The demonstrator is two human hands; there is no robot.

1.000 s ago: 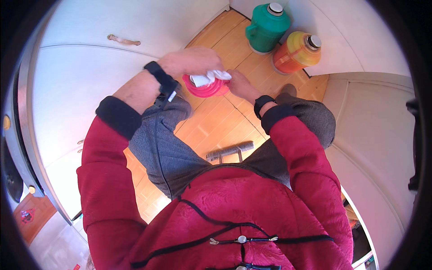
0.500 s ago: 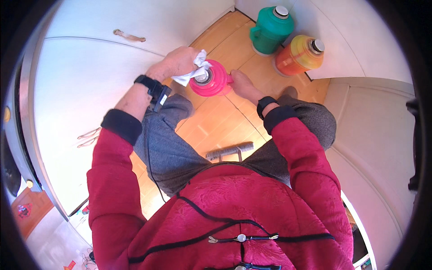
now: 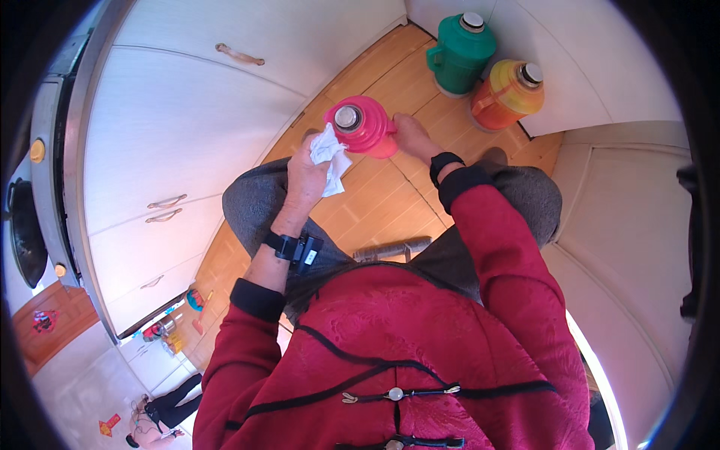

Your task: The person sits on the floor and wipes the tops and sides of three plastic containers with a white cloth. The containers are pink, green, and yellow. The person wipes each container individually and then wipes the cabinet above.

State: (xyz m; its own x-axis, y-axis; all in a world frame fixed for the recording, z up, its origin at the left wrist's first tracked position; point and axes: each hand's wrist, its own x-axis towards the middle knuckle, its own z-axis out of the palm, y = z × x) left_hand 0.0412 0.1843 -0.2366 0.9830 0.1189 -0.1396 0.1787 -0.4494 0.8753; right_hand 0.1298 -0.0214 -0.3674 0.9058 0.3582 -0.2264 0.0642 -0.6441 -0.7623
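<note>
A pink thermos flask (image 3: 375,129) with a silver top stands tilted between my knees, its top leaning far and to the left. On its right side my right hand (image 3: 414,139) is closed at the handle, partly hidden behind the flask. My left hand (image 3: 306,176) is closed on a crumpled white cloth (image 3: 330,161), which hangs down beside the flask's near left side. The cloth's upper end touches or nearly touches the flask below its top; I cannot tell which.
A green thermos flask (image 3: 463,56) and an orange-yellow one (image 3: 507,96) stand on the wooden floor (image 3: 375,199) at the far right. White cabinets (image 3: 180,120) with handles line the left. A grey stool edge (image 3: 391,249) shows below me. Another person (image 3: 169,409) is at the lower left.
My left hand has drawn back toward me with the cloth, from the flask's top to its near left side. The flask's top has tipped away, and the view has shifted.
</note>
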